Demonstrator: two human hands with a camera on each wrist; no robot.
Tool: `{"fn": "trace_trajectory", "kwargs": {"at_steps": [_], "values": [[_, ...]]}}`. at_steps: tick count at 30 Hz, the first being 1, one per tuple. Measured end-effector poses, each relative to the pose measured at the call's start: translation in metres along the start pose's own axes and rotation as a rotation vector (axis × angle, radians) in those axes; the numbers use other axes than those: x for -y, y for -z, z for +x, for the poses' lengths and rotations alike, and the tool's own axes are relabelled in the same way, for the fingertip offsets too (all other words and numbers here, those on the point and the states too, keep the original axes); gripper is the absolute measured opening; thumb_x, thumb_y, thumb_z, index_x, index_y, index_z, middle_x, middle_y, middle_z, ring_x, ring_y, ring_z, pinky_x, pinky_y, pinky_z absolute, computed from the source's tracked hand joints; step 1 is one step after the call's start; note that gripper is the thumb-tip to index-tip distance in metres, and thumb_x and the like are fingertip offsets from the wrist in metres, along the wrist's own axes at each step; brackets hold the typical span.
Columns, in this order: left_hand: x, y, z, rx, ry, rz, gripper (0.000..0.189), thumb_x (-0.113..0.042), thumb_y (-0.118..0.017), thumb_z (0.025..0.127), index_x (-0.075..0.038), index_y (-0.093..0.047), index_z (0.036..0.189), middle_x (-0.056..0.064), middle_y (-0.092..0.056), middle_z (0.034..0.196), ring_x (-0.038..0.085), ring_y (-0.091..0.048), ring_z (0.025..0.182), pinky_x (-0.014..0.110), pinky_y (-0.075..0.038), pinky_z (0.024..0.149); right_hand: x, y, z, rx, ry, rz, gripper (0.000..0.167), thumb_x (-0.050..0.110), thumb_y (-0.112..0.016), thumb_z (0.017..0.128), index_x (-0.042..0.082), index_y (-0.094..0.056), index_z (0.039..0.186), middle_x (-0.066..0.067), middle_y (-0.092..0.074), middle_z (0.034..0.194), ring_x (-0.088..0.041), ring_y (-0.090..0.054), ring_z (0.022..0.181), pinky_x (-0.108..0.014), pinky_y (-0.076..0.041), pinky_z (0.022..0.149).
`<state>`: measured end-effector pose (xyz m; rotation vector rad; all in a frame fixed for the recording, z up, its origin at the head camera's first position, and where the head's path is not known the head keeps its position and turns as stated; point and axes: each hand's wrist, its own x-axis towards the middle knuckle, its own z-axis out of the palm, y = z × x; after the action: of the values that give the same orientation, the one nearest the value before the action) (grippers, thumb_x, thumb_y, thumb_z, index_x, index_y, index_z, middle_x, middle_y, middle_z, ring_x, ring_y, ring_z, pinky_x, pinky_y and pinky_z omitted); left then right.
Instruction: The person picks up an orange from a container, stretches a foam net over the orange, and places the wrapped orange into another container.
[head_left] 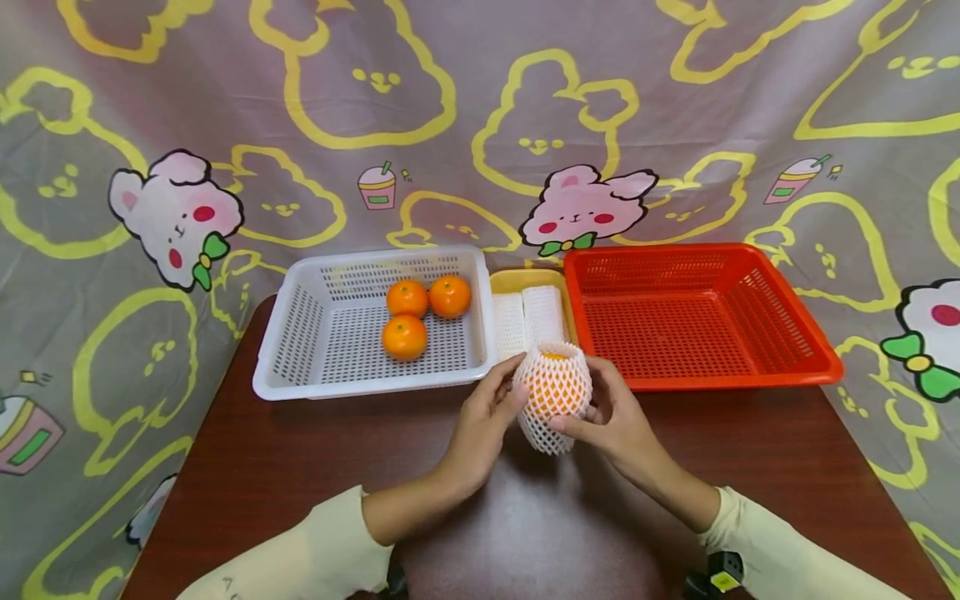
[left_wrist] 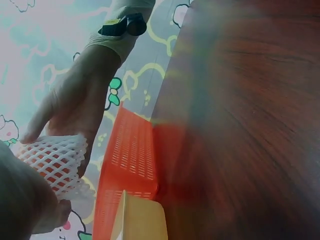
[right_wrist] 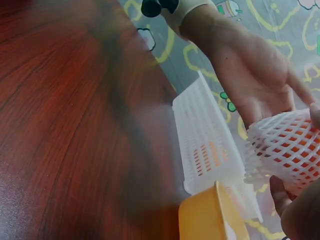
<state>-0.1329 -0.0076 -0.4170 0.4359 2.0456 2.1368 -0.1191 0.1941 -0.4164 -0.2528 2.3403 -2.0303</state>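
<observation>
An orange (head_left: 555, 357) sits inside a white foam net sleeve (head_left: 553, 396), its skin showing through the mesh and at the top opening. My left hand (head_left: 483, 421) grips the sleeve's left side, thumb in front. From the other side my right hand (head_left: 618, 417) holds it, thumb across the lower front. Both wrist views show the netted fruit between the two hands, with the mesh (left_wrist: 55, 160) spread wide over it. Behind the hands, a yellow container (head_left: 517, 279) holds flat white foam nets (head_left: 543, 312).
A white basket (head_left: 375, 385) at the left has three oranges (head_left: 405, 337) in its right part. At the right stands a red basket (head_left: 705, 382) with nothing in it. All stand on a dark brown table (head_left: 300, 483), before a patterned cloth (head_left: 465, 125).
</observation>
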Motion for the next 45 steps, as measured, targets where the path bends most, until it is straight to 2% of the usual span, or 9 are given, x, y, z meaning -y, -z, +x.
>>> {"fn": "trace_trajectory", "kwargs": {"at_steps": [4, 8, 17, 21, 25, 30, 34, 40, 45], "values": [[-0.002, 0.001, -0.001, 0.086, 0.010, -0.073, 0.066, -0.018, -0.068, 0.099, -0.007, -0.037, 0.156, 0.022, -0.051, 0.150, 0.032, -0.057, 0.132, 0.027, -0.052, 0.104, -0.002, 0.000, 0.002, 0.006, 0.055, 0.027, 0.079, -0.002, -0.084, 0.080, 0.005, -0.043, 0.147, -0.006, -0.055, 0.134, -0.010, -0.058, 0.118, -0.020, -0.055, 0.093], [0.001, 0.002, -0.001, 0.091, 0.004, -0.070, 0.072, -0.017, -0.073, 0.096, -0.003, -0.035, 0.155, 0.025, -0.051, 0.149, 0.035, -0.057, 0.131, 0.029, -0.052, 0.104, -0.005, 0.000, 0.002, 0.001, 0.066, 0.001, 0.080, -0.002, -0.086, 0.077, 0.001, -0.045, 0.146, -0.005, -0.058, 0.130, -0.006, -0.060, 0.116, -0.019, -0.055, 0.093], [0.009, 0.001, 0.001, 0.101, -0.025, -0.095, 0.070, -0.028, -0.075, 0.093, 0.000, -0.043, 0.149, 0.021, -0.048, 0.153, 0.033, -0.055, 0.134, 0.028, -0.053, 0.104, -0.006, 0.006, -0.002, 0.002, 0.025, -0.049, 0.082, 0.000, -0.086, 0.079, 0.004, -0.043, 0.149, -0.020, -0.054, 0.142, -0.001, -0.058, 0.119, -0.017, -0.054, 0.095], [0.008, -0.005, 0.005, 0.105, -0.031, -0.104, 0.071, -0.026, -0.076, 0.091, -0.001, -0.044, 0.149, 0.019, -0.046, 0.153, 0.032, -0.056, 0.134, 0.027, -0.053, 0.103, -0.004, 0.014, 0.000, 0.004, 0.072, -0.155, 0.080, 0.004, -0.087, 0.078, 0.005, -0.043, 0.145, -0.017, -0.058, 0.135, -0.006, -0.062, 0.111, -0.021, -0.057, 0.088], [0.007, -0.014, 0.016, 0.069, -0.050, -0.061, 0.065, -0.017, -0.077, 0.091, -0.006, -0.049, 0.149, 0.013, -0.052, 0.151, 0.028, -0.061, 0.129, 0.030, -0.056, 0.100, 0.002, 0.031, 0.011, -0.016, 0.131, -0.356, 0.081, 0.009, -0.089, 0.075, 0.008, -0.044, 0.143, -0.012, -0.059, 0.131, -0.015, -0.061, 0.110, -0.020, -0.056, 0.087], [0.008, -0.027, 0.032, 0.008, -0.136, 0.275, 0.056, -0.008, -0.069, 0.096, -0.004, -0.049, 0.149, 0.013, -0.057, 0.147, 0.027, -0.059, 0.131, 0.039, -0.052, 0.107, 0.013, 0.052, 0.043, -0.079, 0.182, -0.630, 0.086, 0.015, -0.089, 0.069, 0.006, -0.043, 0.140, -0.014, -0.058, 0.130, -0.026, -0.059, 0.112, -0.039, -0.056, 0.095], [0.009, -0.039, 0.042, 0.128, -0.211, 0.651, 0.054, -0.011, -0.064, 0.099, -0.004, -0.048, 0.150, 0.013, -0.056, 0.148, 0.026, -0.054, 0.137, 0.038, -0.045, 0.115, 0.017, 0.075, 0.081, -0.084, 0.197, -0.799, 0.086, 0.016, -0.089, 0.068, -0.001, -0.042, 0.139, -0.021, -0.054, 0.128, -0.036, -0.056, 0.112, -0.057, -0.052, 0.096], [0.012, -0.059, 0.057, 0.310, -0.361, 1.117, 0.051, -0.028, -0.061, 0.103, -0.009, -0.051, 0.149, 0.006, -0.055, 0.152, 0.020, -0.049, 0.143, 0.031, -0.035, 0.122, 0.014, 0.114, 0.140, 0.063, 0.138, -1.082, 0.099, 0.015, -0.089, 0.072, -0.011, -0.031, 0.148, -0.033, -0.044, 0.136, -0.048, -0.046, 0.124, -0.064, -0.043, 0.108], [0.023, -0.070, 0.066, 0.351, -0.523, 1.316, 0.054, -0.033, -0.060, 0.103, -0.009, -0.050, 0.151, 0.008, -0.053, 0.154, 0.022, -0.047, 0.146, 0.035, -0.035, 0.123, 0.008, 0.133, 0.172, 0.212, 0.054, -1.241, 0.092, 0.014, -0.087, 0.074, -0.011, -0.034, 0.146, -0.035, -0.039, 0.136, -0.052, -0.041, 0.128, -0.065, -0.044, 0.106]]}}
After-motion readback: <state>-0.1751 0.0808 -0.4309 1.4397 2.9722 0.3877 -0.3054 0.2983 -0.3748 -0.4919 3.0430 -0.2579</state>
